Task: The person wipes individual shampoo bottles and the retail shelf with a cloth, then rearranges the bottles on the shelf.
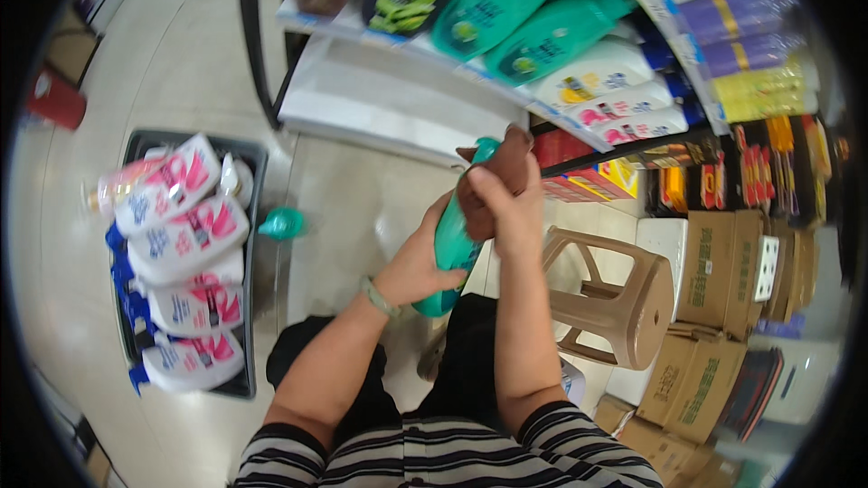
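Observation:
Before my body, my left hand point(424, 254) grips a green plastic shampoo bottle point(453, 234) around its lower part, thumb across the front. My right hand point(508, 207) clutches a brown cloth point(489, 183) and presses it against the bottle's upper side. Part of the bottle's neck shows beyond the cloth. The bottle is tilted, its top pointing towards the shelf and its base towards my lap. To the left, a dark plastic crate point(252, 325) holds several white bottles point(190, 230) with pink print and blue caps.
A small green bottle point(281, 224) lies on the floor beside the crate. Bottles line the upper shelf point(407, 47), above a white lower shelf point(393, 95). On the right stand a beige plastic stool point(610, 298) and stacked cardboard boxes point(719, 271). A dark post point(254, 34) edges the shelving.

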A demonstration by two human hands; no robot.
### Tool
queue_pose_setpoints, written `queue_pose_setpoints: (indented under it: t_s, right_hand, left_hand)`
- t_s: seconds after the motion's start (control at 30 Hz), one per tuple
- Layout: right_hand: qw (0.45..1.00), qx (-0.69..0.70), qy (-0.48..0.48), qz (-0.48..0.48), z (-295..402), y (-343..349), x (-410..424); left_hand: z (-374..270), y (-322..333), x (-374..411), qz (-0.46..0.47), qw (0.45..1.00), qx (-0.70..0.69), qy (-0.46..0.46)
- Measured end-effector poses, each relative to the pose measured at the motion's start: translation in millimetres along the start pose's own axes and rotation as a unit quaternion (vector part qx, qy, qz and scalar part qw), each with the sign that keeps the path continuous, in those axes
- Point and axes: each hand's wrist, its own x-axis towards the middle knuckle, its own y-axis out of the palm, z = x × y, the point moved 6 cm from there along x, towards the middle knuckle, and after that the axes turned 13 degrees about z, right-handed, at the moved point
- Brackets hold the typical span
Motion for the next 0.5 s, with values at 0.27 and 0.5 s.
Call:
queue_pose_setpoints:
  t_s: [0.27, 0.5]
  right_hand:
    - [0.917, 0.237, -0.032, 0.318, -18.6, -7.5, 19.7]
    - [0.946, 0.195, -0.074, 0.246, -32.8, -36.1, 25.4]
  left_hand:
    - [15.4, -1.5, -11.5, 0.126, 0.936, -0.323, -0.065]
    - [11.4, -13.8, -0.8, 0.083, 0.988, -0.117, -0.053]
